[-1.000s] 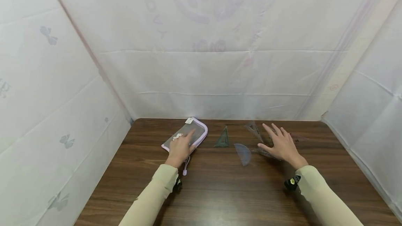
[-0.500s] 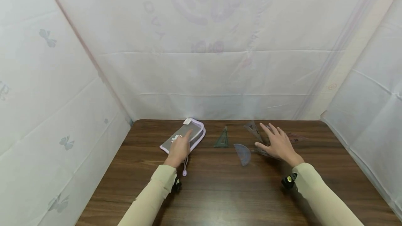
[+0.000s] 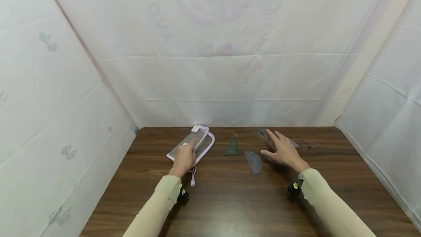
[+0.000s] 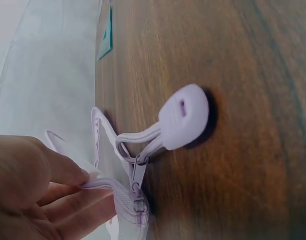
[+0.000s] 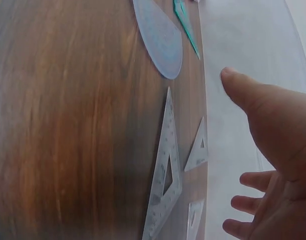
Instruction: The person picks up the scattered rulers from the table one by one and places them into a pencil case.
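Observation:
A lilac-edged mesh pouch lies at the back left of the table, its zipped side parted. My left hand pinches the upper edge of the opening between thumb and fingers, as the left wrist view shows. A lilac zip pull hangs on a cord from the slider and lies on the table. My right hand hovers with spread fingers above several set squares, holding nothing. Below it in the right wrist view are a larger clear set square and a smaller one. The hand partly hides them in the head view.
Between the hands lie a green set square and a bluish protractor. A reddish set square is right of my right hand. White sheeting rises behind the wooden table and along both sides.
My left hand has lifted the pouch's upper edge and drawn it leftward, so the opening gapes wider. My right hand has drifted slightly left, still spread.

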`<state>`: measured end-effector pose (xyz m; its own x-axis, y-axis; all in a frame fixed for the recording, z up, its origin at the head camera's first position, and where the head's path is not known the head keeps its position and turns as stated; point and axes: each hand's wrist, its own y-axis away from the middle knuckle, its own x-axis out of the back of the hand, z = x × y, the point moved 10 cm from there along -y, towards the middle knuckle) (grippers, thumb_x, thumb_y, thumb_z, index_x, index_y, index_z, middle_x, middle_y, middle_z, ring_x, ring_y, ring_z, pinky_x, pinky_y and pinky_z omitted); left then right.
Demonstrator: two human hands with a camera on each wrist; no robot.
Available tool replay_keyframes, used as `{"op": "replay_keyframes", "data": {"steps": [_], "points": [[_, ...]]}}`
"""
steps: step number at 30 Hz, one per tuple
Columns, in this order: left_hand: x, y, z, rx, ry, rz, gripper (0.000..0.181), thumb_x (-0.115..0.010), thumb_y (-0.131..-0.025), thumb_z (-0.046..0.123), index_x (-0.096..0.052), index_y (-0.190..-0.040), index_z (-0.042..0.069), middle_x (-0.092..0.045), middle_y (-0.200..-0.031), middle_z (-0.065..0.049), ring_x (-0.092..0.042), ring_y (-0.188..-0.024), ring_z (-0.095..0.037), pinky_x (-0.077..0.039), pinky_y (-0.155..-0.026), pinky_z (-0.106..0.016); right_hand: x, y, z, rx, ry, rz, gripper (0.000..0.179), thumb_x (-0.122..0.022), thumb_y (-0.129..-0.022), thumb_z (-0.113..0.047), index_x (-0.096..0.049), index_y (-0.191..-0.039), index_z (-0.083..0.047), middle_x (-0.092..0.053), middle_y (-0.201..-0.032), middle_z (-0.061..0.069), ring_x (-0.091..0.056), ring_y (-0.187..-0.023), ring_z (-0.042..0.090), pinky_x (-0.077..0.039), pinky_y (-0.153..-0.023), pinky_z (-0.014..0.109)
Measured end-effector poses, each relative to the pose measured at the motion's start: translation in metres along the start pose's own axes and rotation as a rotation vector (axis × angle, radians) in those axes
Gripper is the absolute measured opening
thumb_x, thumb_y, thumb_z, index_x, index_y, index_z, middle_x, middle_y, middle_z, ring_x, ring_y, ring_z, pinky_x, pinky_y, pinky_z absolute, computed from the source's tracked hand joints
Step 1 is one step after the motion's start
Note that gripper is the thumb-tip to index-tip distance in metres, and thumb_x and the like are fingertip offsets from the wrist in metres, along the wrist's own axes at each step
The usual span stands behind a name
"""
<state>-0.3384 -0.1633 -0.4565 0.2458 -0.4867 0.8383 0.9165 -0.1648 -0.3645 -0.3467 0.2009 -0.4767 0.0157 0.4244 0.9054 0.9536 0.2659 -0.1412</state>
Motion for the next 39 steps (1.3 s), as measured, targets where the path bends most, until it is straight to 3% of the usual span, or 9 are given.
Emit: {"op": "replay_keyframes", "data": {"steps": [8,12,16,18,20,25,27,35,39], "points": [[0.0,-0.001,-0.01,0.073,0.037,0.013,0.046,-0.066,-0.086,-0.006,-0.067,-0.13,0.007,-0.072,-0.079,-0.01,-0.063,-0.067,-0.028,-0.058,-0.063,-0.05,-0.005,-0.001,-0.01,0.001,-0.016,-0.014,0.096,-0.075,-0.092,-0.047,-0.022,-0.163,-0.009,-0.03,-0.158,0.036,-0.029,-0.139,0.063,-0.026,-0.108,0.083],[0.001,-0.001,-0.011,0.076,0.045,0.031,0.038,-0.066,-0.086,-0.006,-0.071,-0.123,0.005,-0.073,-0.081,-0.01,-0.062,-0.065,-0.025,-0.057,-0.061,-0.047,-0.01,-0.002,-0.018,0.011,-0.032,-0.017,0.098,-0.077,-0.091,-0.043,-0.021,-0.163,-0.007,-0.034,-0.157,0.034,-0.034,-0.139,0.06,-0.024,-0.112,0.079],[0.003,-0.001,-0.01,0.067,0.047,0.045,0.036,-0.067,-0.086,-0.006,-0.073,-0.119,0.005,-0.071,-0.077,-0.009,-0.058,-0.062,-0.023,-0.056,-0.058,-0.047,-0.014,-0.002,-0.027,0.038,-0.059,-0.024,0.099,-0.079,-0.092,-0.038,-0.019,-0.162,-0.003,-0.042,-0.153,0.032,-0.044,-0.135,0.054,-0.031,-0.112,0.074],[0.003,-0.001,-0.01,0.066,0.052,0.051,0.035,-0.068,-0.086,-0.006,-0.074,-0.119,0.006,-0.07,-0.076,-0.009,-0.055,-0.06,-0.022,-0.054,-0.056,-0.045,-0.016,-0.001,-0.03,0.039,-0.069,-0.03,0.099,-0.079,-0.092,-0.036,-0.019,-0.162,-0.002,-0.049,-0.147,0.032,-0.051,-0.127,0.052,-0.036,-0.109,0.074],[0.004,-0.001,-0.01,0.063,0.061,0.061,0.035,-0.068,-0.086,-0.006,-0.074,-0.118,0.005,-0.07,-0.075,-0.008,-0.053,-0.058,-0.02,-0.053,-0.054,-0.042,-0.019,-0.001,-0.034,0.04,-0.077,-0.043,0.099,-0.079,-0.092,-0.035,-0.017,-0.162,-0.001,-0.061,-0.128,0.031,-0.062,-0.108,0.048,-0.044,-0.103,0.071],[0.006,-0.002,-0.014,0.078,0.085,0.089,0.035,-0.067,-0.084,-0.007,-0.076,-0.116,0.006,-0.064,-0.065,-0.003,-0.047,-0.053,-0.015,-0.043,-0.047,-0.032,-0.023,0.0,-0.043,0.06,-0.099,-0.049,0.098,-0.078,-0.093,-0.032,-0.017,-0.161,0.001,-0.065,-0.109,0.027,-0.062,-0.086,0.04,-0.051,-0.093,0.066],[0.007,-0.002,-0.017,0.091,0.102,0.099,0.035,-0.067,-0.084,-0.007,-0.076,-0.116,0.006,-0.065,-0.065,-0.003,-0.049,-0.054,-0.015,-0.044,-0.048,-0.032,-0.024,0.0,-0.045,0.063,-0.112,-0.042,0.098,-0.079,-0.092,-0.03,-0.018,-0.161,0.0,-0.063,-0.124,0.028,-0.062,-0.101,0.043,-0.049,-0.097,0.068],[0.004,-0.001,-0.031,0.188,0.219,0.104,0.032,-0.069,-0.088,-0.002,-0.075,-0.117,0.009,-0.077,-0.09,-0.017,-0.075,-0.078,-0.028,-0.063,-0.063,-0.045,-0.032,0.002,-0.056,0.067,-0.098,-0.069,0.101,-0.082,-0.089,-0.027,-0.018,-0.16,0.003,-0.067,-0.114,0.027,-0.066,-0.094,0.041,-0.046,-0.102,0.067],[0.002,0.001,-0.038,0.253,0.246,0.116,0.031,-0.073,-0.088,0.001,-0.075,-0.118,0.01,-0.078,-0.091,-0.017,-0.076,-0.079,-0.03,-0.063,-0.065,-0.047,-0.037,0.004,-0.057,0.055,-0.096,-0.09,0.099,-0.083,-0.089,-0.026,-0.021,-0.159,0.004,-0.057,-0.137,0.033,-0.057,-0.121,0.05,-0.038,-0.108,0.073]]}}
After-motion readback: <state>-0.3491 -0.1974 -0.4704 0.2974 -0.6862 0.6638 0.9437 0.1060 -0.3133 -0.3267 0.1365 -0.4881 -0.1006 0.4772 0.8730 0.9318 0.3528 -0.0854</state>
